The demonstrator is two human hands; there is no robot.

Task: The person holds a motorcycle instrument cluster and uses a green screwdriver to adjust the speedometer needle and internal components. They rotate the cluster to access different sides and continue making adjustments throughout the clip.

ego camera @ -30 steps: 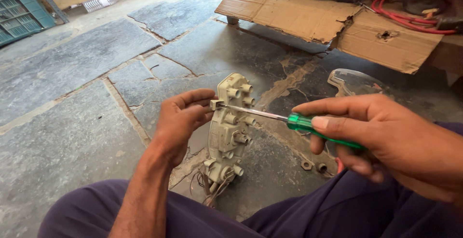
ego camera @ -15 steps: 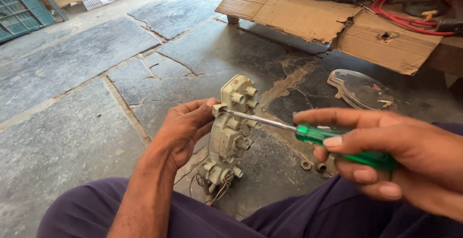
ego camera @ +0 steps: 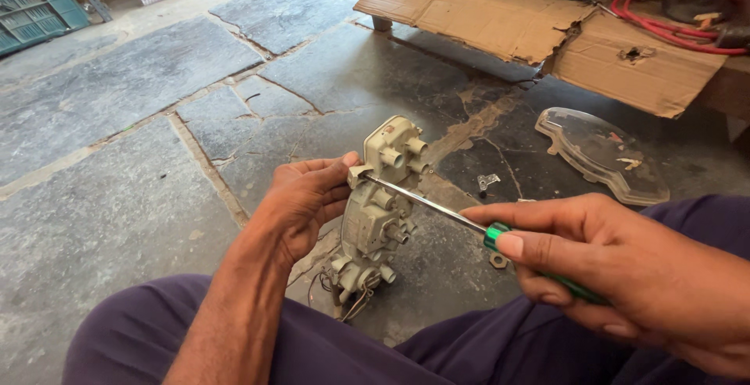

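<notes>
Unmoved, left hand (ego camera: 305, 197) fingers grip beige housing (ego camera: 379, 205); right hand (ego camera: 625, 276) fingers clasp green screwdriver (ego camera: 469, 225); torn cardboard (ego camera: 539, 26) behind.

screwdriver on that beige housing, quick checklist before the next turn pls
1. Tip seated: the screwdriver tip meets the upper left corner of the beige housing; whether it sits in a screw head, cannot tell.
2. Housing steadied: left hand grips its left side, lower end resting by the person's lap: ok.
3. Tool grip: right hand wraps the green handle: ok.
4. Left thumb beside the tip, in the slip path: not ok.
5. Loose wires hang at the housing's lower end, away from the tip: ok.
6. Small metal bracket lies loose on the stone floor: not ok.
</notes>
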